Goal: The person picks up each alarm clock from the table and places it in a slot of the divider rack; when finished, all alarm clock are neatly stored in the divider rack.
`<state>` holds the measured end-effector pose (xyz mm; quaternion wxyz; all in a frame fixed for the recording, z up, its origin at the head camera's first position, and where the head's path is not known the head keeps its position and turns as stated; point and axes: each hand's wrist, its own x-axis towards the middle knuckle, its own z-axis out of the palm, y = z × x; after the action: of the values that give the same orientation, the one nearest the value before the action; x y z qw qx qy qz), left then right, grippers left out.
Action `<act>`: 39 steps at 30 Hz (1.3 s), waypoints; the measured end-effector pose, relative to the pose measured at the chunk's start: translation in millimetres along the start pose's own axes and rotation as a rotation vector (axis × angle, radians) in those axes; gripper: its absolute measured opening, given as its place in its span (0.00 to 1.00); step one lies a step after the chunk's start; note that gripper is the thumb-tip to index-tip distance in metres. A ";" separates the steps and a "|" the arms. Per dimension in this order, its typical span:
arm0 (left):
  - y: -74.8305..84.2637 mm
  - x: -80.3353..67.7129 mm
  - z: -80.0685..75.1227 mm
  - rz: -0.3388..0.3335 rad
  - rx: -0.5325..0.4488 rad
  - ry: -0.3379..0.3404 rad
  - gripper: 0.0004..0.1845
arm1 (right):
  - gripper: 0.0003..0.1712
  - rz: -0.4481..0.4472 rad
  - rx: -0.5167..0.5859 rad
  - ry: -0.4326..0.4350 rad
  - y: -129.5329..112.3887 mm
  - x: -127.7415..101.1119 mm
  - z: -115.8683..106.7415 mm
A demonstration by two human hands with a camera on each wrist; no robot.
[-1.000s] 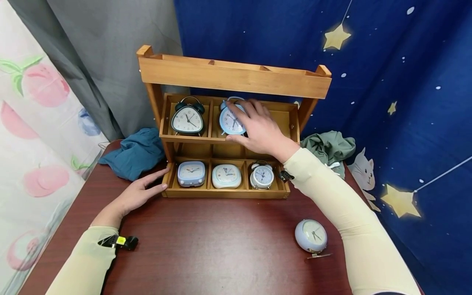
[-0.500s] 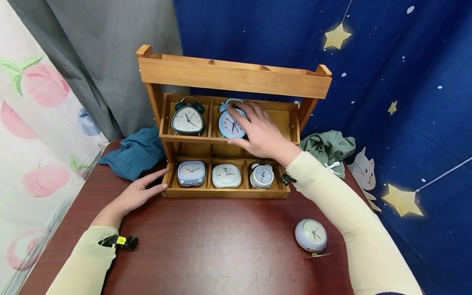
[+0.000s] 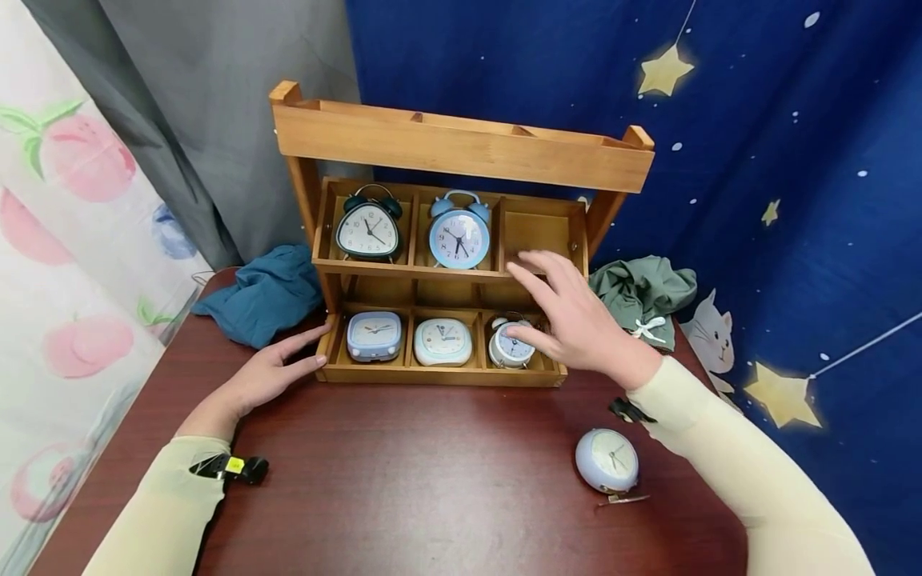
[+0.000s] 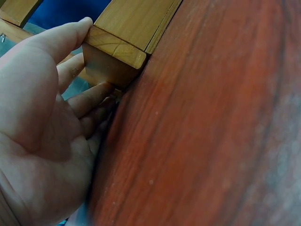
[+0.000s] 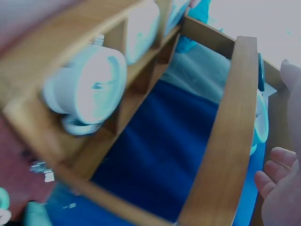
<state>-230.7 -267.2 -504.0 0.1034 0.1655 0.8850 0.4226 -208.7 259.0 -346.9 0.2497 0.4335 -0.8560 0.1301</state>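
A wooden shelf (image 3: 461, 146) stands on the table with alarm clocks in its compartments. My left hand (image 3: 262, 380) rests against the lower left corner of the shelf, fingers extended along its side. My right hand (image 3: 576, 316) is in the air before the right side of the shelf, fingers spread and holding nothing. The light-blue twin-bell clock (image 3: 459, 238) stands upright in the middle compartment of the middle tier. Left of it is a dark-green triangular clock (image 3: 367, 230). A round lavender clock (image 3: 607, 461) sits on the table at the right, below my right wrist.
In the bottom tier are a blue clock (image 3: 374, 336), a white-and-mint clock (image 3: 442, 342) and a small white twin-bell clock (image 3: 510, 346), partly behind my right thumb. A teal cloth (image 3: 262, 296) lies left of the shelf, a green cloth (image 3: 641, 292) right of it.
My right hand has let go of the light-blue twin-bell clock and moved right and down, away from it. The clock now stands fully in view. My left hand has stayed at the shelf corner.
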 end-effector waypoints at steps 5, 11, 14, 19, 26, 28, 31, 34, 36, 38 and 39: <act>0.4 -0.2 -0.3 0.004 -0.003 0.002 0.38 | 0.49 0.078 0.036 -0.018 -3.8 -50.2 -4.9; 0.4 0.5 -1.4 0.006 -0.001 -0.004 0.38 | 0.51 0.264 0.138 -0.219 -11.3 -107.9 -9.4; 0.2 0.2 -2.1 0.006 -0.005 -0.003 0.38 | 0.50 0.318 0.182 -0.307 -11.7 -132.5 -8.3; -0.8 -0.3 -1.0 0.002 -0.011 0.002 0.38 | 0.44 0.325 0.274 -0.413 -10.8 -166.7 -4.3; -0.9 0.7 0.3 0.015 -0.002 -0.003 0.38 | 0.41 0.328 0.343 -0.492 -18.1 -194.9 -11.3; -0.3 0.8 0.1 0.016 -0.001 -0.005 0.38 | 0.41 0.337 0.352 -0.504 -20.7 -199.8 -14.0; 0.4 1.4 0.1 0.019 -0.004 -0.007 0.38 | 0.43 0.354 0.379 -0.521 -23.9 -206.6 -16.8; -0.2 1.8 0.2 0.020 -0.005 -0.006 0.38 | 0.46 0.367 0.393 -0.529 -27.4 -211.5 -19.0; -0.8 1.4 0.2 0.021 -0.006 -0.003 0.38 | 0.48 0.359 0.394 -0.524 -29.8 -212.9 -19.9; -1.7 0.9 0.5 0.024 -0.003 0.001 0.38 | 0.49 0.352 0.379 -0.517 -31.9 -213.7 -20.1; -2.0 0.5 0.8 0.027 -0.005 0.005 0.38 | 0.50 0.350 0.370 -0.514 -32.6 -214.0 -20.1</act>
<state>-231.3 -267.6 -506.1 0.0957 0.1764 0.8820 0.4265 -69.2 393.5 -445.4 -0.0823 0.3370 -0.9140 0.2103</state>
